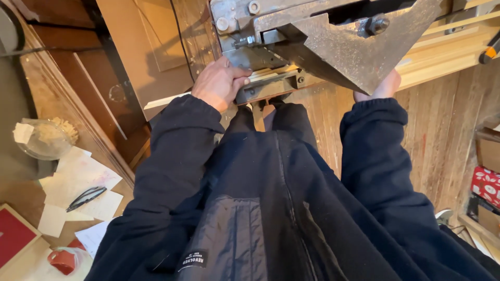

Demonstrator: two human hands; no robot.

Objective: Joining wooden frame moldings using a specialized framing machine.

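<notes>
My left hand (219, 83) is closed around a pale wooden strip (260, 77) that lies on the metal base (271, 86) of a dusty grey machine (291, 31). A triangular steel plate (359, 52) with a bolt (377, 24) juts out over the right side. My right hand (383, 87) sits under that plate, mostly hidden, against a light wooden board (442, 65); what it holds cannot be seen. Both arms wear dark sleeves.
Dark wooden panels (104, 88) lean at left. On the floor lie white papers (83, 182), a glass bowl (44, 139), black scissors (86, 198) and a red cup (65, 260). A red patterned box (487, 184) stands at right on the plank floor (448, 135).
</notes>
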